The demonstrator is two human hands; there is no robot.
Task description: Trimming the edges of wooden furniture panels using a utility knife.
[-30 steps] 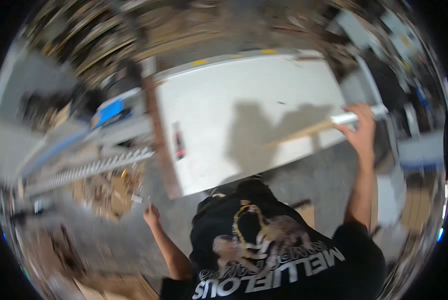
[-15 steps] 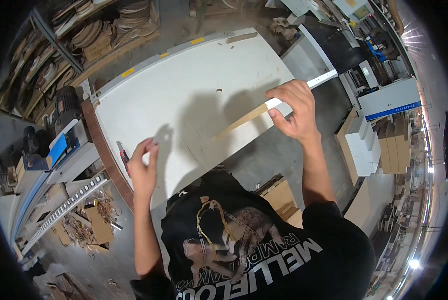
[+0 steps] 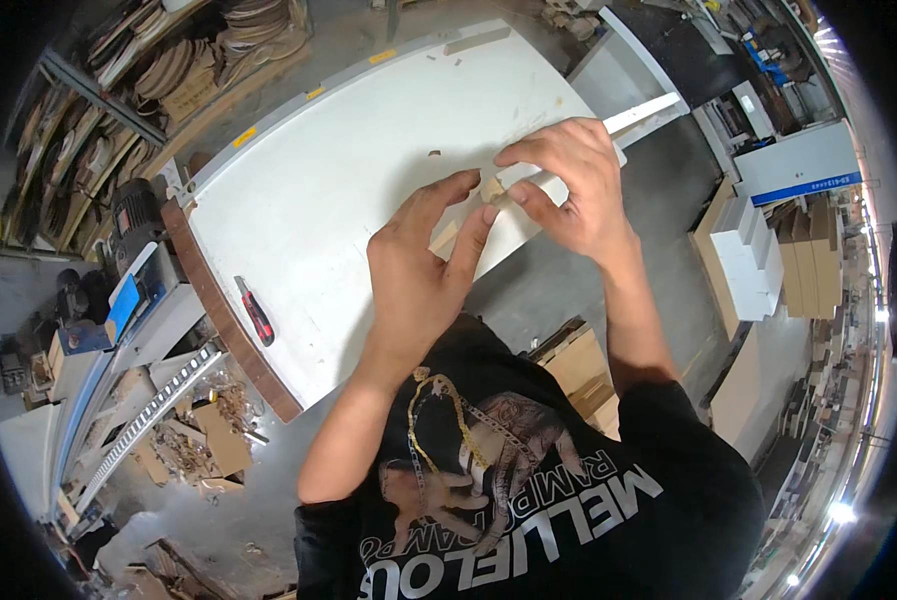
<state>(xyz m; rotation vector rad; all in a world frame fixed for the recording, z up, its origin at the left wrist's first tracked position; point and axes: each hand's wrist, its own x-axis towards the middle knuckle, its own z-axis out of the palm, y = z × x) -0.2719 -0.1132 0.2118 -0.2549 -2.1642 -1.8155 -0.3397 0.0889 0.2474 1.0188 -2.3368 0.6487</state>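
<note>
A long narrow strip (image 3: 640, 115), white along its length with a bare wood-coloured end, slants over the white tabletop (image 3: 298, 220). My right hand (image 3: 578, 190) holds it near that end, thumb on the near side and fingers on the far side. Beside the end is my left hand (image 3: 418, 240), its thumb and fingers spread in a curve around it. Whether those fingertips touch the strip, I cannot tell. Below my left fingers a tan wooden length (image 3: 444, 238) shows, partly hidden. A red and black utility knife (image 3: 255, 312) lies at the table's left end.
A brown edge strip (image 3: 230, 318) borders the table's left end. Small scraps (image 3: 434, 153) and a flat wooden piece (image 3: 476, 40) lie on the top. A motor (image 3: 136, 212) stands to the left, cardboard boxes (image 3: 808, 262) to the right, and loaded shelves (image 3: 98, 105) at the far left.
My left hand has moved right from near the knife to the strip's end. My right hand has moved slightly up and left along the strip. The knife is now fully visible.
</note>
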